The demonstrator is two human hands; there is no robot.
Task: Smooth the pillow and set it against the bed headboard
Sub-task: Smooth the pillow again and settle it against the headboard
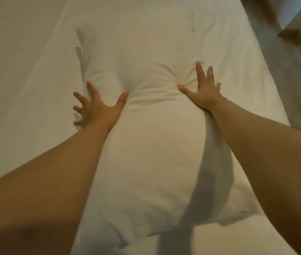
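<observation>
One white pillow [151,126] lies lengthwise on a white bed sheet [26,70], its far end blending into the bedding and hard to trace. Two bare hands press it mid-length, fingers spread flat, gripping nothing: the left hand [98,107] on the pillow's left edge, the right hand [204,89] on its right edge. Right of the pillow, grey floor [282,70] and a cropped, unidentifiable object [297,32].

A white-sheeted bed [26,70] carries one white pillow [149,144] lying lengthwise along its right side.
</observation>
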